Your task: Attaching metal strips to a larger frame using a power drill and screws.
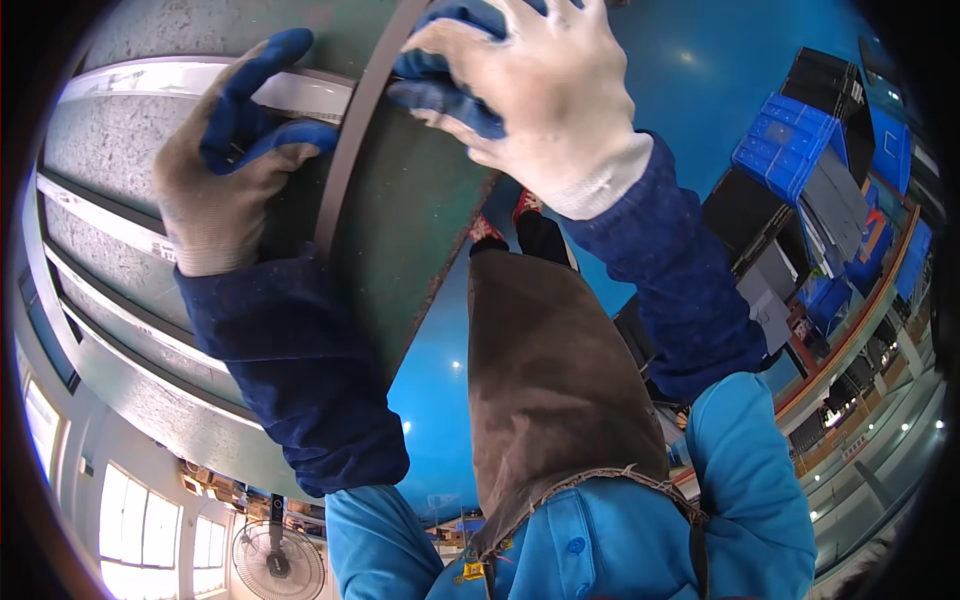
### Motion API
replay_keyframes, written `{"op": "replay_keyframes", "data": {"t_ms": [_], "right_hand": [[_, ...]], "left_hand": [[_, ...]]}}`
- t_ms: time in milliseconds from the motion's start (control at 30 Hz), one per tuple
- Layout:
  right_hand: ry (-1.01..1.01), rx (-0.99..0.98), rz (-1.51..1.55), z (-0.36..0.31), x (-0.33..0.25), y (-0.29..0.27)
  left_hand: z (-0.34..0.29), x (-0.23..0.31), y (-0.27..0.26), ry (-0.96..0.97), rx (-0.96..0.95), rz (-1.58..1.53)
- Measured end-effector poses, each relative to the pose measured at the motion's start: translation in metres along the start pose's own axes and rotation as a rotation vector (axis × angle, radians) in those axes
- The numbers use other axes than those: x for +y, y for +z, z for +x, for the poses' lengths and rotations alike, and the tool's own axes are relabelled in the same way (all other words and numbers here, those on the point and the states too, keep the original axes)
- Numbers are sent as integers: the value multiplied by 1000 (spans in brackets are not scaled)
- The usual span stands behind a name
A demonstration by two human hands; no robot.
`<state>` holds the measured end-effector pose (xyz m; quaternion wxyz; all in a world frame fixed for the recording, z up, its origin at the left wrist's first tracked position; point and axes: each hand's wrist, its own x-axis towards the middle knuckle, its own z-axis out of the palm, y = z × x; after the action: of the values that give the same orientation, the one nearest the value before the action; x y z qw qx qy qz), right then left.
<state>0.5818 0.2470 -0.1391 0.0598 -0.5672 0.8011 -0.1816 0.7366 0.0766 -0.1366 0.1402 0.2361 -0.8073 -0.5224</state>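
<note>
A long narrow grey strip (352,140) lies along the edge of a dark green work surface (420,220). My left hand (225,175), in a white glove with a blue coated palm, pinches the strip's side between thumb and fingers. My right hand (530,85), gloved the same way, sits further up the strip with its fingers curled over it. Both forearms wear dark blue sleeves. How far the strip runs past my right hand is hidden.
Grey speckled panels with white rails (110,150) lie left of the green surface. Blue crates (790,140) and black crates (830,80) are stacked at the right on the blue floor (440,400). My brown apron (550,380) hangs over my shoes (500,225). A floor fan (280,562) stands at lower left.
</note>
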Motion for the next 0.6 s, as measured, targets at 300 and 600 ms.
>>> {"op": "replay_keyframes", "data": {"t_ms": [300, 600], "right_hand": [[-100, 220, -96, -8, 11, 12], [-169, 195, -103, -5, 14, 5]], "left_hand": [[-3, 1, 4, -52, 9, -48], [-9, 8, 17, 253, 194, 484]]}}
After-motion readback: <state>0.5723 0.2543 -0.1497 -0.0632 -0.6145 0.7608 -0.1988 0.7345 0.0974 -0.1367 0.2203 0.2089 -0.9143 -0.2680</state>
